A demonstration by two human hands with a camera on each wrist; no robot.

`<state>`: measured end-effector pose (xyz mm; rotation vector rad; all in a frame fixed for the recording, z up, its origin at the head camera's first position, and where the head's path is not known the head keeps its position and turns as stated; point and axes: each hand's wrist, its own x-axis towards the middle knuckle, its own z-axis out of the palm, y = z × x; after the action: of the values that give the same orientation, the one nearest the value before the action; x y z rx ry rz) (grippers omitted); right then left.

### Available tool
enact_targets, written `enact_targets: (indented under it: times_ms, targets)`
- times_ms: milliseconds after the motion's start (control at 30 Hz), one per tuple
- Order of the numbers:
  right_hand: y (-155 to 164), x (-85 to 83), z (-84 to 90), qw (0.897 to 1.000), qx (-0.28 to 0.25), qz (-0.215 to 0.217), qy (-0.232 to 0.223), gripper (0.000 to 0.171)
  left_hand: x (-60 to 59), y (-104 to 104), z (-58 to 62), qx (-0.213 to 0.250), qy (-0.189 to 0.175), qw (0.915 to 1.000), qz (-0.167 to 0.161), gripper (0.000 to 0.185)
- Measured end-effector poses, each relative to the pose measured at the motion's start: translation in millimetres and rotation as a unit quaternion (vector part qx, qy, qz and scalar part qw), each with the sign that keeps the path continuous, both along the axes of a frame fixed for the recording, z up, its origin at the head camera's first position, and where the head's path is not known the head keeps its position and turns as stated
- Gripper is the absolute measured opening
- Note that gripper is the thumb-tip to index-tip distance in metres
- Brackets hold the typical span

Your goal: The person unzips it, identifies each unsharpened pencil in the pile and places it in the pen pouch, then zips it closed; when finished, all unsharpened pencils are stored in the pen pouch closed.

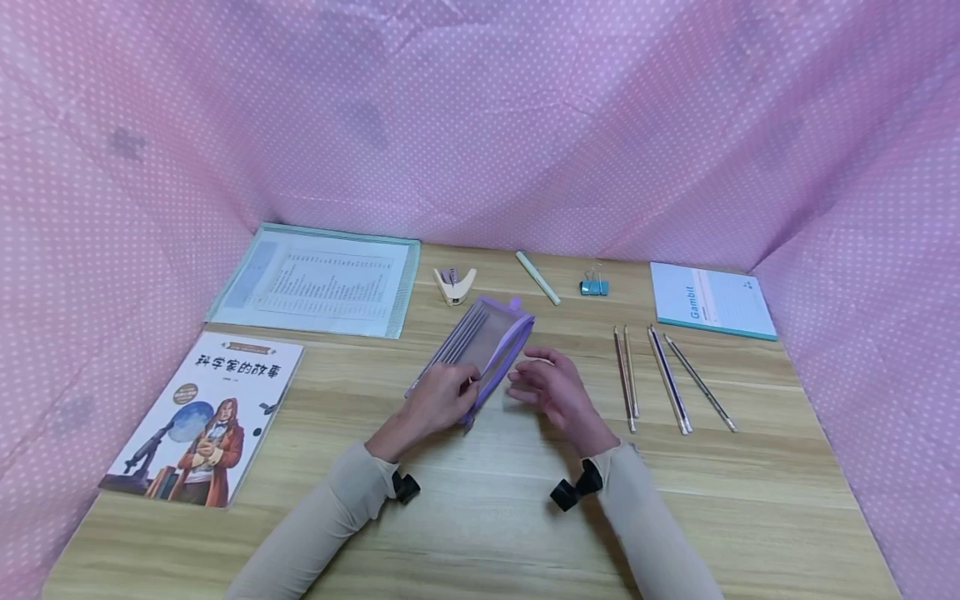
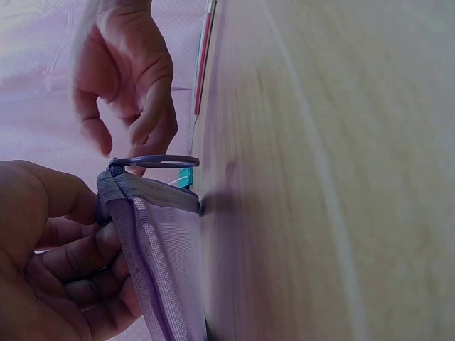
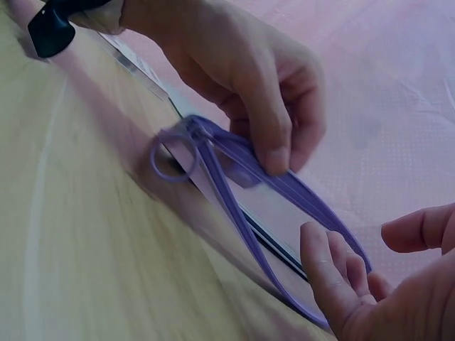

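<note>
A purple mesh zip pencil case (image 1: pixel 498 329) lies tilted in the middle of the wooden table, its zip spread apart. My left hand (image 1: pixel 442 394) pinches one edge of the opening between thumb and fingers. Long dark stripes run along the case's left side; whether they are pencils inside, I cannot tell. A ring pull (image 3: pixel 174 155) hangs at the zip's near end. Just right of the opening is my right hand (image 1: pixel 558 396), holding nothing, its fingers loosely bent and pointing toward the case. Several pencils (image 1: pixel 667 379) lie on the table to the right of that hand.
Behind the case are a cream stapler-like tool (image 1: pixel 454 287), a pale green pen (image 1: pixel 537 277) and a teal binder clip (image 1: pixel 594 287). A document pouch (image 1: pixel 322 279) and a picture book (image 1: pixel 206 421) occupy the left; a blue notebook (image 1: pixel 712 300) lies back right. Pink dotted cloth (image 1: pixel 480 125) surrounds the table.
</note>
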<state>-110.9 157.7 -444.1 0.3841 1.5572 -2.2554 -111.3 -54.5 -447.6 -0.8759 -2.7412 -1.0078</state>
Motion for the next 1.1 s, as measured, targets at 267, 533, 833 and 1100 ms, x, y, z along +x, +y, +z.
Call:
enact_targets:
  times_ms: [267,533,833,1100]
  targets:
    - [20.4,-10.6,-1.0,1.0,0.007,-0.031,-0.001,0.036,0.6,-0.7,0.2,-0.001,0.001,1.0,0.002,0.008]
    - [35.9,-29.5,-2.2,0.998,0.019,-0.058,-0.011,0.04,-0.2,-0.6,-0.5,-0.004,-0.004,1.0,0.001,0.008]
    - [37.7,-52.2,-8.7,0.997,0.054,-0.062,-0.001,0.045,-0.2,-0.6,0.4,-0.005,-0.005,1.0,0.001,0.008]
    - [26.1,-74.5,-10.2,0.992,0.12,-0.043,0.01,0.043,0.8,-0.6,0.6,-0.004,-0.005,1.0,-0.001,0.007]
